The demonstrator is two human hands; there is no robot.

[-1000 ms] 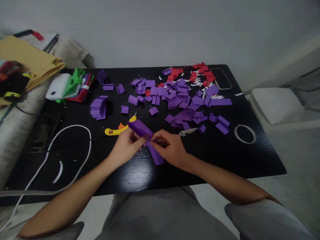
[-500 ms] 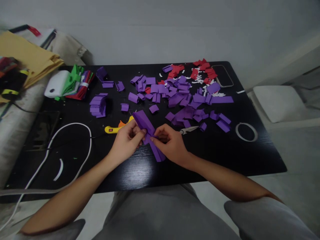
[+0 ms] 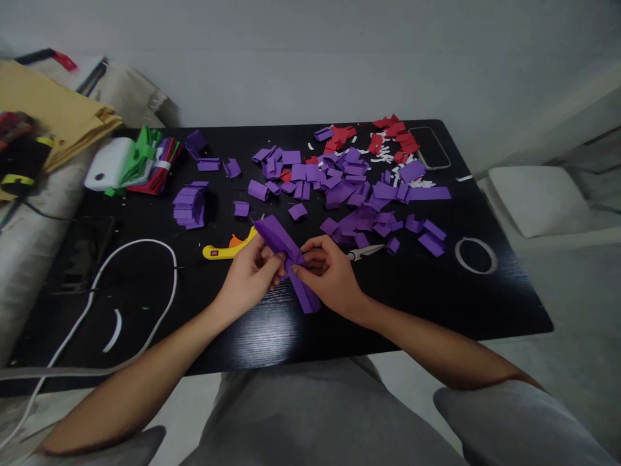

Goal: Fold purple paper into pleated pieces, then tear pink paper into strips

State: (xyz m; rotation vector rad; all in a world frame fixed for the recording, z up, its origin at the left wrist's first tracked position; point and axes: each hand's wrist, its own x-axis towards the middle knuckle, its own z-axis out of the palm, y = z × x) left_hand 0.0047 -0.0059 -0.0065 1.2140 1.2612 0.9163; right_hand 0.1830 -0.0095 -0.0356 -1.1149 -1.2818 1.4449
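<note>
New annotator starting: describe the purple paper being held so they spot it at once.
Find the black table, then the left hand and right hand close together over its near half. Slanting between them is the long folded purple paper. Unlike the loose purple pieces scattered beyond, it is gripped by both hands.

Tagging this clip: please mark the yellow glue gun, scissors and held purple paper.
Yellow glue gun (image 3: 226, 252): head view, handle.
Scissors (image 3: 367, 250): head view, blades.
Held purple paper (image 3: 280, 235): head view, upper part.
</note>
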